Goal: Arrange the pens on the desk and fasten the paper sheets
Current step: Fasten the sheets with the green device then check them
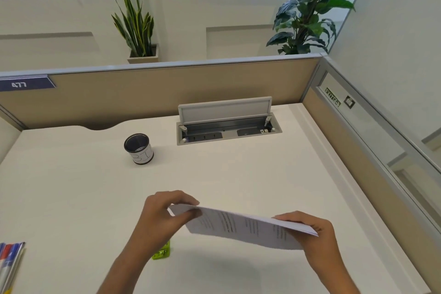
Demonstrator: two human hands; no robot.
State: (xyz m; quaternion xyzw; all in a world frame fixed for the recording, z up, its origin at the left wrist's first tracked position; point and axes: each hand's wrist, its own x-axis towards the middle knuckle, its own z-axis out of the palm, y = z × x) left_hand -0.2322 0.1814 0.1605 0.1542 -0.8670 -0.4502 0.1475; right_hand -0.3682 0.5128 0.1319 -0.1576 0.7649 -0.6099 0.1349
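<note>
**Inspector:** Start with the surface.

**Assistant:** A broad off-white laminate desk [71, 198], walled by tan partition panels. Set into its far side is a grey metal cable box [226, 126] with its lid propped open.

**Inspector:** The task items?

**Assistant:** A thin stack of white printed paper sheets [243, 227] is held clear of the desk, near the front edge, tilted down to the right. The left hand [164, 212] pinches the far left corner, thumb beneath and fingers on top. The right hand [310, 231] grips the right end, fingers curled over the top edge. Both are closed on the sheets; neither is free.

**Inspector:** Smaller items.

**Assistant:** A black round mesh pen cup with a white paper label [139, 148] stands upright and looks empty, well apart from the hands. A bundle of red, blue and white pens [10, 262] lies at the front left edge, partly cut off. A small lime-green plastic stapler [162, 252] sits on the desk, partly hidden behind the left forearm.

**Inspector:** Step in hand?

**Assistant:** In my judgement, squaring the sheets before fastening. The pens appear untouched.

**Inspector:** Next requirement?

**Assistant:** Edges flush, one hand freed for the stapler, the other keeping the corner aligned. Slippage between sheets is the risk.
</note>
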